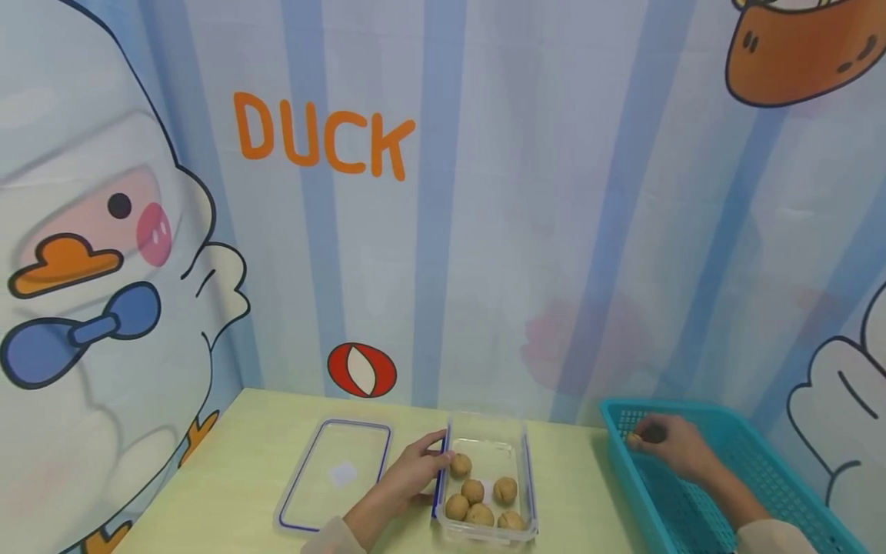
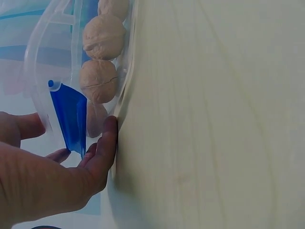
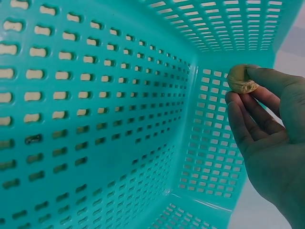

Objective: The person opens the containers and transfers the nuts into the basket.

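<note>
My right hand [image 1: 674,448] is over the far left corner of the turquoise plastic basket [image 1: 782,454]. In the right wrist view, its thumb and fingers pinch a walnut [image 3: 242,79] inside the perforated walls. My left hand [image 1: 414,471] holds the left side of a clear plastic box [image 1: 531,492], thumb at the rim and fingers along the outer wall. Around its fingertips in the left wrist view is a blue locking flap [image 2: 71,114] hanging out from the box. Several walnuts [image 1: 479,514] lie in the box, mostly toward its near end.
A clear lid [image 1: 332,481] with a blue seal lies on the pale yellow table [image 1: 221,469], left of the box. Behind the table hangs a striped blue curtain [image 1: 498,231] with duck drawings. The basket stands at the table's right.
</note>
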The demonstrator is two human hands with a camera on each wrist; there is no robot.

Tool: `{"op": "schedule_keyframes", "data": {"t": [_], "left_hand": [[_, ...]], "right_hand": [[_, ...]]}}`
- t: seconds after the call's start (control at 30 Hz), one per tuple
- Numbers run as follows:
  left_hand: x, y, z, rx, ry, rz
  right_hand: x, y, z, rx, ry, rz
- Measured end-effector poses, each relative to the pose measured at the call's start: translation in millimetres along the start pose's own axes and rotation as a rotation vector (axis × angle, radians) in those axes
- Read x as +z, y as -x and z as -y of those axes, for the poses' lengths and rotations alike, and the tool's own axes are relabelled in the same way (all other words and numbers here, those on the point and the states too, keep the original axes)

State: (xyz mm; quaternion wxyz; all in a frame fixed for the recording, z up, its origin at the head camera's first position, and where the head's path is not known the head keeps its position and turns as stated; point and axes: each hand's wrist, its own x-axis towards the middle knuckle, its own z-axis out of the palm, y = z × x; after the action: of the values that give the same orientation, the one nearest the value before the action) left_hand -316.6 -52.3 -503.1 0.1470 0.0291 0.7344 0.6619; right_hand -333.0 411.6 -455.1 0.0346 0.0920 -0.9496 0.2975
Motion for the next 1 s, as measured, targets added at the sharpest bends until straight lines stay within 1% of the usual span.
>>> {"op": "schedule_keyframes", "data": {"t": [0.1, 0.23, 0.27, 0.37, 0.43, 0.57, 0.67, 0.73, 0.83, 1.0], "left_hand": [[0.2, -0.3, 0.0, -0.001, 0.004, 0.002], [-0.3, -0.4, -1.2, 0.001, 0.010, 0.005], [-0.6, -0.3, -1.3, 0.002, 0.011, 0.006], [-1.3, -0.2, -1.1, 0.003, 0.009, 0.003], [-1.2, -0.7, -0.7, 0.003, 0.008, -0.001], [0.2, -2.6, 0.8, 0.010, -0.009, -0.010], [1.2, -0.8, 0.9, 0.012, -0.009, -0.010], [1.5, 1.3, 0.6, 0.009, -0.001, -0.008], [1.8, 3.4, 0.4, 0.005, 0.015, -0.005], [1.9, 4.5, 0.9, 0.007, 0.005, -0.018]], "right_hand": [[2, 1, -3, 0.006, -0.003, -0.001], [1, 1, -4, 0.007, 0.025, -0.019], [0, 1, -2, 0.017, 0.031, -0.027], [-4, -1, 8, 0.000, 0.045, -0.034], [-8, -2, 20, -0.021, 0.046, -0.057], [-14, -6, 53, -0.113, 0.042, -0.118], [-12, -9, 79, -0.191, 0.017, -0.146], [-9, -11, 96, -0.243, -0.021, -0.136], [2, -13, 123, -0.315, -0.078, -0.109], [31, -17, 161, -0.376, -0.183, 0.003]]}}
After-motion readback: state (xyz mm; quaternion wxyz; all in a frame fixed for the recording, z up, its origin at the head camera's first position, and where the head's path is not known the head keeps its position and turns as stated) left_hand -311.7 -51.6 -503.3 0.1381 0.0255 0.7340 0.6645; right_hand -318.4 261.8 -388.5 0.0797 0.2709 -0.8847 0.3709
